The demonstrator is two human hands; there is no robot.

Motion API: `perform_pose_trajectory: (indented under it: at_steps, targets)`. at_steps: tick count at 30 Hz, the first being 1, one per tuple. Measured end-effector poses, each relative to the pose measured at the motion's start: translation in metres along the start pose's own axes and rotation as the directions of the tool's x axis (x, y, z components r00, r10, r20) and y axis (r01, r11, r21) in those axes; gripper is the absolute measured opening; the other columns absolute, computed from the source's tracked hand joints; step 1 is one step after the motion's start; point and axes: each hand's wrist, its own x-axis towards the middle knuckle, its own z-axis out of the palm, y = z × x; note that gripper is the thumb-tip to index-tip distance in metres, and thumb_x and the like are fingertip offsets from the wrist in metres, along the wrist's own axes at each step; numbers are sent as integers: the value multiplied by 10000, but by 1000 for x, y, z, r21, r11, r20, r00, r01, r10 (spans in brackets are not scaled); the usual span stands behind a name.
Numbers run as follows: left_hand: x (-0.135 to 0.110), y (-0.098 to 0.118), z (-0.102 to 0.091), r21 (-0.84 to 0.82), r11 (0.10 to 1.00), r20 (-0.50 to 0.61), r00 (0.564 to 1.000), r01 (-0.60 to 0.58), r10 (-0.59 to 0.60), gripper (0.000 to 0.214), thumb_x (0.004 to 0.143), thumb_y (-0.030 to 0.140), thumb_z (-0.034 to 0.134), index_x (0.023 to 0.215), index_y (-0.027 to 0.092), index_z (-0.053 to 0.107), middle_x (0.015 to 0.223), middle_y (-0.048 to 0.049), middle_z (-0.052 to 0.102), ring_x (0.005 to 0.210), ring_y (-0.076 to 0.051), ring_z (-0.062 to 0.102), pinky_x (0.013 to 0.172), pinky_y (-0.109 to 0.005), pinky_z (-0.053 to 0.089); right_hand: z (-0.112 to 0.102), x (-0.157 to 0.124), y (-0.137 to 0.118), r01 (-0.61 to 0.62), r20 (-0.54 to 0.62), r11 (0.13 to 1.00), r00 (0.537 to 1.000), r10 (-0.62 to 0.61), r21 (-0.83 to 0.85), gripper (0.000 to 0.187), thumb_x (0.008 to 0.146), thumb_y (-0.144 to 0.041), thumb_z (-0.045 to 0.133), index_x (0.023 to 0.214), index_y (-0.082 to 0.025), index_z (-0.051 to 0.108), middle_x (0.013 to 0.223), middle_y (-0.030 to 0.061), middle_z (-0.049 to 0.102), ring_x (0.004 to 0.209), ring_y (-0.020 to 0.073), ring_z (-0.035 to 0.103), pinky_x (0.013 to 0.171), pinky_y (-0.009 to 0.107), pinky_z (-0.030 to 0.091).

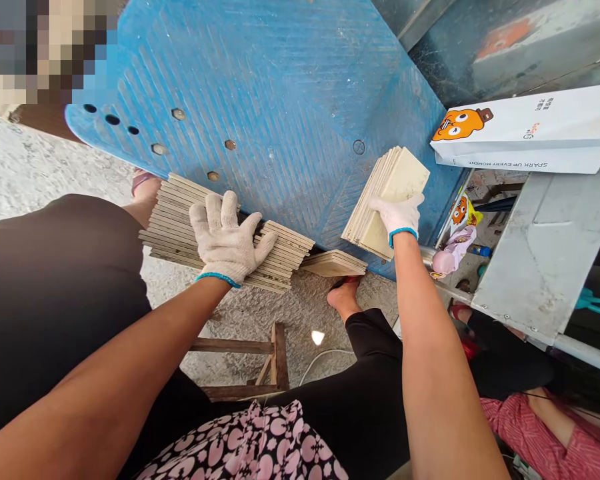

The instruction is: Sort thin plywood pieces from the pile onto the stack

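My left hand (pixel 229 240), in a white knit glove with a teal cuff, lies with fingers spread on top of a row of thin cream tiles (pixel 173 223). That row sits along the near edge of a blue ribbed plastic board (pixel 280 100). On the board's right side stands a leaning stack of similar tiles (pixel 405 177). My right hand (pixel 399 215), gloved the same way, grips this stack at its near face, thumb out to the right and fingertips partly hidden. Between the two, a few more tiles (pixel 335 263) lean at the board's edge.
To the right, a white paper bag (pixel 525 127) with an orange cartoon rests by a grey metal surface (pixel 545 247). A pink item (pixel 455 253) hangs near the board's corner. Below is a wooden stool frame (pixel 279 357). Another person's legs (pixel 510 367) show at lower right.
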Motion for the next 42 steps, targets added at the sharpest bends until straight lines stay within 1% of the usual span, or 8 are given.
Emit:
perform_pose_trajectory:
  at_steps: [8,14,28,30,34,38,39,42]
  targets:
    - [1,4,-4,-6,1000,5,1000,-9,9,466,827,562,656,1172,268,766,1715,-24,187,1541,-523,77,1216,-739,16,-9,-7,-10,-66,-20,995,998,65,-70,1239,421,-370,936,1492,-152,353,1390,218,568,1310,390,544,1090,515,464]
    - [-1,3,0,18,999,-40,999,-34,35,449,849,542,637,1194,280,755,1669,-58,302,1541,-511,94,1193,-769,16,-9,-9,-11,0,-30,995,1000,-3,-99,1228,457,-367,929,1512,-139,344,1433,237,529,1330,413,529,1093,526,465]
    - [0,4,-1,34,999,5,1000,-2,2,477,866,590,593,1164,254,754,1708,-28,205,1547,-512,60,1220,-712,-37,-7,9,3,74,11,997,997,-75,16,1183,466,-405,933,1492,-138,408,1431,211,534,1348,396,509,1146,559,400]
    - [0,4,0,29,1000,3,1000,-5,5,469,856,580,608,1162,258,756,1711,-20,197,1550,-511,42,1227,-704,-47,-13,6,15,116,-14,992,993,-116,46,1065,558,-488,894,1458,-126,454,1391,193,563,1324,367,527,1141,541,405]
    - [0,1,2,29,1000,4,1000,-12,12,492,869,588,587,1190,252,747,1710,-13,199,1560,-489,20,1236,-688,-85,-28,-30,59,302,-241,947,933,-268,114,600,792,-454,699,1281,-125,589,1277,136,622,1196,270,588,1073,452,460]
    - [-1,-1,4,43,998,5,999,-35,35,543,883,599,554,1219,213,734,1714,-37,184,1562,-487,7,1240,-667,-118,-33,-95,118,430,-80,902,898,-432,-38,285,931,-427,545,999,-183,678,979,78,676,943,221,612,930,376,488]
    - [-1,-1,4,40,999,5,999,-36,36,549,883,597,550,1223,206,732,1716,-39,179,1562,-487,-3,1240,-660,-127,-31,-109,131,463,57,878,886,-460,-121,257,943,-399,522,903,-197,676,902,69,669,890,222,602,902,373,486]
    - [-1,0,4,7,1000,13,1000,-22,22,557,875,584,555,1242,198,722,1722,-22,158,1563,-480,-45,1239,-646,-161,-15,-134,163,493,252,851,860,-444,-182,211,922,-317,520,919,-209,702,975,96,704,962,251,616,940,391,476]
